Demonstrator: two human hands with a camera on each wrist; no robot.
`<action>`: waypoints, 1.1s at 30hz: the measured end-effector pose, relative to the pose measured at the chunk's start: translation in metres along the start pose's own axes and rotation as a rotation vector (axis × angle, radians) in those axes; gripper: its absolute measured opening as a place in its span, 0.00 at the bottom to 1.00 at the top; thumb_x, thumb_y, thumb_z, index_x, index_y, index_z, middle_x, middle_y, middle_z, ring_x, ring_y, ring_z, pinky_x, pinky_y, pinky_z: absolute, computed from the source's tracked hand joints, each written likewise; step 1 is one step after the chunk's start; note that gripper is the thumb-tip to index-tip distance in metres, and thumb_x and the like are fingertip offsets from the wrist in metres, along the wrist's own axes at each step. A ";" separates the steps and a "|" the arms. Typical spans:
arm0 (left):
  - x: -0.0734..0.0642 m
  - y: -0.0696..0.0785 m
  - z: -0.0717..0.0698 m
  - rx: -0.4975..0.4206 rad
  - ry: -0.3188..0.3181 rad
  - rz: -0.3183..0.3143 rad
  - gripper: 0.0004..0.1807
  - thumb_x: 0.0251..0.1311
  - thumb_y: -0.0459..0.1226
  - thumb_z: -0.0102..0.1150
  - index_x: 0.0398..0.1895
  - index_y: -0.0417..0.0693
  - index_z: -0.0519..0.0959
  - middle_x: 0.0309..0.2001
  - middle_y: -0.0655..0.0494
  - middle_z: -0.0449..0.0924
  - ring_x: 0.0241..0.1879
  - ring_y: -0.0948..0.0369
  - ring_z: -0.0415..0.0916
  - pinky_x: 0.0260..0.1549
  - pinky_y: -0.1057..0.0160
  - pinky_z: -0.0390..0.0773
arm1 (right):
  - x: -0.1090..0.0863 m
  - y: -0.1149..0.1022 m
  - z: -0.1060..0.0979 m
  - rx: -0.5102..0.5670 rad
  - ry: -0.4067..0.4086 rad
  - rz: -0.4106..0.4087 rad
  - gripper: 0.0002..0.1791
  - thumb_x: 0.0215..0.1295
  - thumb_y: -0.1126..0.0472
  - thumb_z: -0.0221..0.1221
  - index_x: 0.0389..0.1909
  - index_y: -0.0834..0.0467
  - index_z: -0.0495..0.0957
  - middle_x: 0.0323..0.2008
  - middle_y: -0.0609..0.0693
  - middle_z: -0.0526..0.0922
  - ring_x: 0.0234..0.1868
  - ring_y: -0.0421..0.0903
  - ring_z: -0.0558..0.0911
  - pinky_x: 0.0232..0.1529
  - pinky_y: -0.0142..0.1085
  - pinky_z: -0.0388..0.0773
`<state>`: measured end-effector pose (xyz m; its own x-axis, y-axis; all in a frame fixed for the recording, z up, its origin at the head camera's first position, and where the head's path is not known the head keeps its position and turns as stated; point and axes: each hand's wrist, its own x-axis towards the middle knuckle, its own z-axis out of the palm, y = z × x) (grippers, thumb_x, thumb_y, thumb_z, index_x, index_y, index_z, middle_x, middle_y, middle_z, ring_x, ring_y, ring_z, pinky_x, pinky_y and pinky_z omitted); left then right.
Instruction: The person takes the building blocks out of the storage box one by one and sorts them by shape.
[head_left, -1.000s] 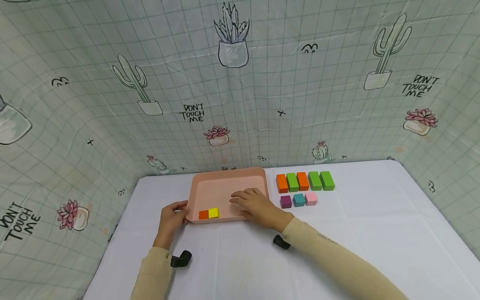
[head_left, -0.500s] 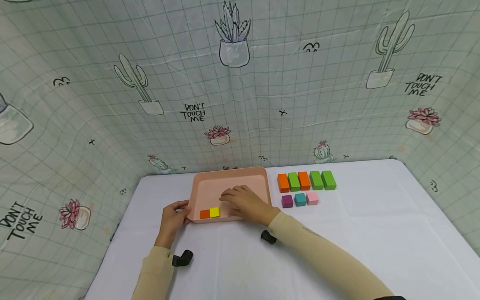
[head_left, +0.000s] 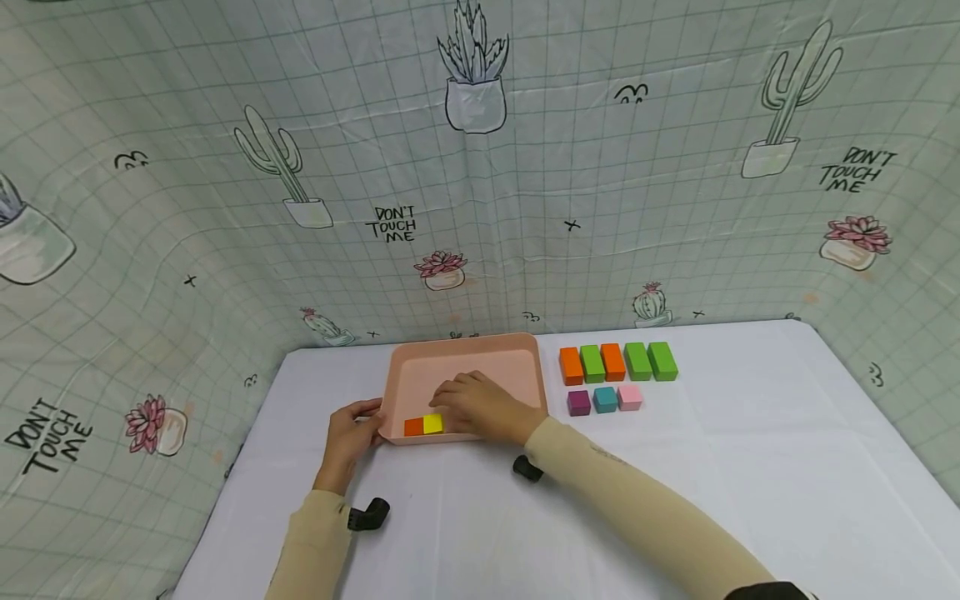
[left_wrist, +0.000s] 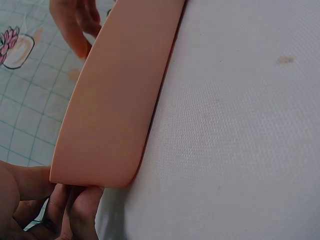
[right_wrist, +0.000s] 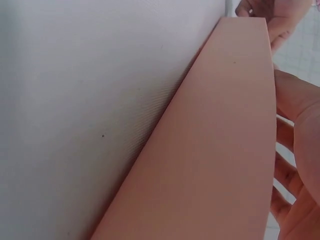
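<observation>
A shallow pink tray (head_left: 468, 340) lies on the white table. Inside its near left corner, an orange block (head_left: 413, 427) and a yellow block (head_left: 432, 423) sit side by side. My left hand (head_left: 352, 433) grips the tray's left corner; in the left wrist view its thumb and curled fingers meet at the tray wall (left_wrist: 110, 110). Over the tray's near side is my right hand (head_left: 483, 407), its loosely bent, spread fingers close to the yellow block. In the right wrist view the tray wall (right_wrist: 215, 130) hides those fingertips.
Right of the tray stands a row of orange blocks (head_left: 571, 365) and green blocks (head_left: 663, 361). In front of them are a purple cube (head_left: 578, 402), a teal cube (head_left: 604, 399) and a pink cube (head_left: 629, 397). A patterned cloth (head_left: 517, 192) rises behind the table.
My right hand has moved left across the tray until its fingers are beside the yellow block. My left hand stays at the tray's corner, and the view has shifted slightly.
</observation>
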<state>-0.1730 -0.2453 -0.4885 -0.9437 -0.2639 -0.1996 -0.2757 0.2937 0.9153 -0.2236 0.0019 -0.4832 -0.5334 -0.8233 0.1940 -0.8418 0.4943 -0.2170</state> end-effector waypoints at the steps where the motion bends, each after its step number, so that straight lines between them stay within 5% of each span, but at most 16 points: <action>1: 0.000 0.000 0.000 -0.001 -0.003 0.002 0.19 0.74 0.26 0.57 0.64 0.26 0.77 0.52 0.34 0.77 0.29 0.65 0.77 0.26 0.73 0.79 | 0.001 0.000 0.000 0.000 -0.006 -0.003 0.21 0.75 0.53 0.66 0.65 0.53 0.82 0.62 0.47 0.84 0.65 0.49 0.78 0.71 0.46 0.71; 22: 0.002 0.002 0.003 -0.014 0.001 0.006 0.18 0.74 0.27 0.58 0.63 0.26 0.78 0.52 0.35 0.78 0.29 0.65 0.78 0.26 0.74 0.79 | 0.014 0.006 0.008 -0.022 -0.011 -0.074 0.14 0.75 0.64 0.62 0.57 0.54 0.88 0.52 0.45 0.90 0.54 0.47 0.82 0.61 0.40 0.77; 33: 0.002 0.000 -0.001 -0.017 0.003 0.004 0.17 0.74 0.26 0.57 0.62 0.25 0.78 0.51 0.35 0.78 0.29 0.65 0.78 0.26 0.73 0.80 | 0.017 0.003 0.008 -0.080 -0.002 -0.057 0.16 0.71 0.55 0.70 0.56 0.53 0.87 0.52 0.45 0.89 0.54 0.46 0.82 0.62 0.40 0.77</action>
<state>-0.1747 -0.2463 -0.4884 -0.9441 -0.2657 -0.1949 -0.2688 0.2789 0.9219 -0.2346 -0.0126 -0.4885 -0.4844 -0.8513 0.2016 -0.8747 0.4673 -0.1286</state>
